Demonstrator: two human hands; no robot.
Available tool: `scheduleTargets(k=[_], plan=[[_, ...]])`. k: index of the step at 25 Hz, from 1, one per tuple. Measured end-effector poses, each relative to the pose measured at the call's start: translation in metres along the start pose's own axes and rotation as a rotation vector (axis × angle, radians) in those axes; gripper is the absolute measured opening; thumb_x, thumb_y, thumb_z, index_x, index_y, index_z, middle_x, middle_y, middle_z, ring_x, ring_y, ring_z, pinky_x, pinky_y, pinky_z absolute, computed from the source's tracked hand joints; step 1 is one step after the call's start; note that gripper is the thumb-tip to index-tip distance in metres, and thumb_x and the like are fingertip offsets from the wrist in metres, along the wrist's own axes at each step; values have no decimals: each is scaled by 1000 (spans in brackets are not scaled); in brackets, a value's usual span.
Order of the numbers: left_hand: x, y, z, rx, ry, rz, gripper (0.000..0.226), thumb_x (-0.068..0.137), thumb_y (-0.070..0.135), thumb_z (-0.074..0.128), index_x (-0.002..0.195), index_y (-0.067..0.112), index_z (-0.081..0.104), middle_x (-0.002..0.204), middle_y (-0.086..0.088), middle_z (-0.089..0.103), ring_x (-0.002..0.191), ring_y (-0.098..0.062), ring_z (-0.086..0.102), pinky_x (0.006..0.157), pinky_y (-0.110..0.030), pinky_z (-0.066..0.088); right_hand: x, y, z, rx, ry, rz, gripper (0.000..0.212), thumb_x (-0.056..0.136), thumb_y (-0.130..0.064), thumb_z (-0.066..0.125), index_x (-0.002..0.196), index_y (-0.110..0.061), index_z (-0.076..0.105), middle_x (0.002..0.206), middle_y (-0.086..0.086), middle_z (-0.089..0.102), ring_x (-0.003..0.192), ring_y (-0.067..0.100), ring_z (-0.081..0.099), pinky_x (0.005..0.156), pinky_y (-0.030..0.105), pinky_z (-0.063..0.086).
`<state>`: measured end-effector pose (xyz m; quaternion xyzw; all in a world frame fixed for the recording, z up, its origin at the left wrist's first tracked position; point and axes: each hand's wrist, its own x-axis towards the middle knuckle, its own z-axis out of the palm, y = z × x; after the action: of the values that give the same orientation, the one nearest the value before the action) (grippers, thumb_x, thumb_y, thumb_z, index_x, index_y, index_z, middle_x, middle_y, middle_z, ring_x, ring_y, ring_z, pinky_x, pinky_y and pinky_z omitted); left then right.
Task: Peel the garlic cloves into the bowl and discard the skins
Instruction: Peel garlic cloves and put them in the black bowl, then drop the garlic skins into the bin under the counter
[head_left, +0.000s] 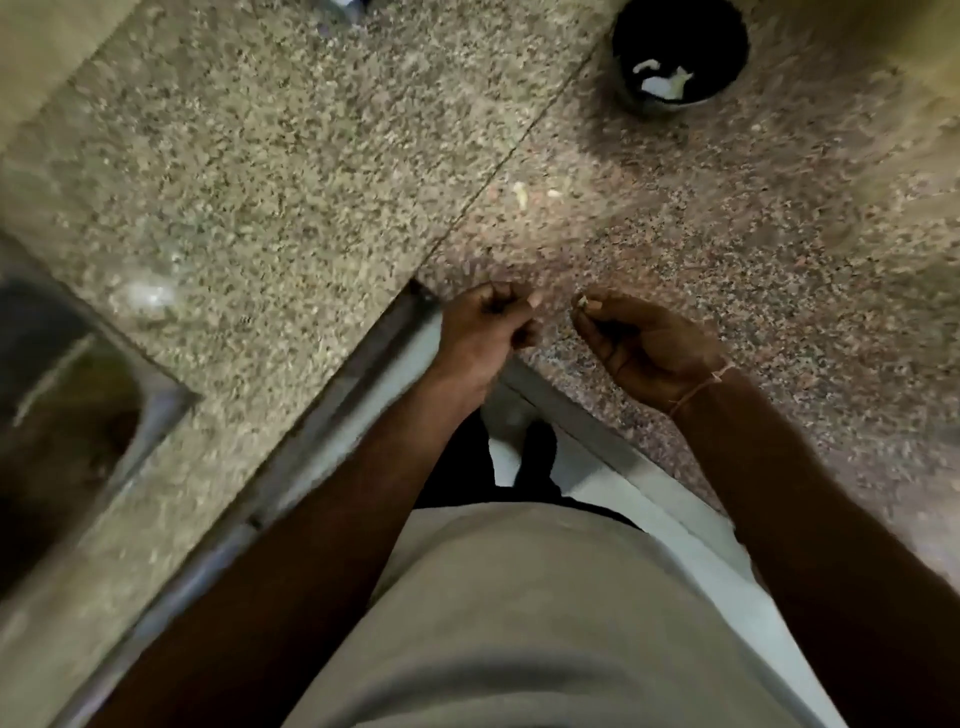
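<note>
Hands: right hand (644, 348) pinches a small pale garlic bit (582, 301); left hand (491, 327) curled, seemingly empty.

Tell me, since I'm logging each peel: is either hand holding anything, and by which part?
The right hand pinches a small pale bit, seemingly garlic or skin, at its fingertips; blur hides which part. The left hand is curled, nothing visible in it.
</note>
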<state>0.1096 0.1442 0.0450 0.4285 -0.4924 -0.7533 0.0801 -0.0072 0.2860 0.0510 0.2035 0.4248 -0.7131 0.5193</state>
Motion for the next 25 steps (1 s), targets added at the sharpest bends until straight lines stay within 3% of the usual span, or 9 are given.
scheduleTargets(k=[5,8,12,15,21,25], plan=[[-69,-32,-64,-216,214,38,17,98,-5,64,85,5,64,67,-4,65,55,-12,63,58,-23,56,-1,63,42,-279,-178,170,32,101,6,47,90,-5,75,79,3,75,75,10,74,69,15,58],[-118,-58,-112,-322,346,51,7,98,-2,66,93,3,65,73,-4,66,58,-14,62,60,-24,56,-12,122,70,-376,-237,266,29,91,8,58,78,-6,80,85,6,78,80,12,76,72,18,59],[-190,-99,-179,-460,547,97,12,95,1,72,105,-1,67,79,-6,69,62,-16,64,63,-27,57,-35,214,92,-578,-313,346,18,90,9,61,96,-2,73,92,11,77,88,15,76,76,20,60],[-263,-149,-240,-583,669,122,7,95,2,73,100,2,68,82,-9,69,64,-16,65,63,-26,57,-65,307,106,-680,-400,470,19,92,9,59,106,1,70,99,12,75,98,17,74,84,21,59],[-394,-234,-338,-714,879,60,17,98,7,70,109,-6,66,81,-13,64,59,-14,62,56,-25,53,-132,480,113,-752,-419,673,18,95,9,54,100,0,68,95,11,71,88,18,72,85,22,60],[-442,-274,-378,-838,1015,74,10,99,1,66,90,2,71,77,-12,68,67,-18,63,69,-30,57,-156,564,129,-846,-478,798,17,86,8,61,90,0,75,91,11,74,88,17,73,89,22,59]])
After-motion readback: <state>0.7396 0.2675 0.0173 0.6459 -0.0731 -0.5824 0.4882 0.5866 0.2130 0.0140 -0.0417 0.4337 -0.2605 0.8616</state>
